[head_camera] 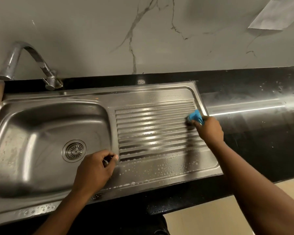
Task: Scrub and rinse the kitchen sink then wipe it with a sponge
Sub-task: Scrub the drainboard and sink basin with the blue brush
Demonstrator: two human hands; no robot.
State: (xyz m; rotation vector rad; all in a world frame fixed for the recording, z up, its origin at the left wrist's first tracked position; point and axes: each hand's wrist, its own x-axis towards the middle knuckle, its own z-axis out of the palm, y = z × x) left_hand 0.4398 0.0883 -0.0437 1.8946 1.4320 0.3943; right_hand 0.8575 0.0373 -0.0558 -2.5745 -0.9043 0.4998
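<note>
A stainless steel sink [41,126] with a round drain [74,150] fills the left side, and its ribbed drainboard [153,126] stretches to the right, wet with soapy droplets. My right hand [209,129] presses a blue sponge [195,116] with a dark scrubbing side onto the drainboard's far right edge. My left hand [95,168] rests on the ridge between basin and drainboard, fingers curled, with nothing visible in it.
A chrome tap [26,63] curves over the back left corner, no water running. Black countertop [255,99] surrounds the sink and runs off to the right. A marble-patterned wall [143,34] stands behind. Beige floor [210,216] shows below the counter's front edge.
</note>
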